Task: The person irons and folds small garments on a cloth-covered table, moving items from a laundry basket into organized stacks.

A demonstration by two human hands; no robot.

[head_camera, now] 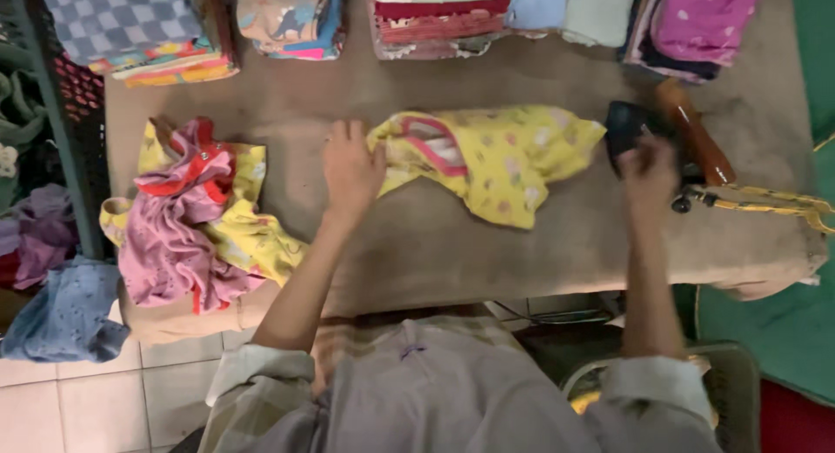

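Note:
A small yellow patterned garment [496, 157] with pink trim lies crumpled on the brown padded table [452, 244]. My left hand [350, 168] rests flat on the table at the garment's left edge, touching the cloth. My right hand [651, 170] is blurred and sits by a dark iron [631, 127] with a brown wooden handle [694, 131]. Whether it grips the iron is unclear.
A heap of purple, red and yellow clothes [191, 218] lies at the table's left end. Folded stacks [435, 18] line the far edge. A yellow patterned cord [765, 201] runs right from the iron. More clothes [61, 314] lie on the tiled floor at left.

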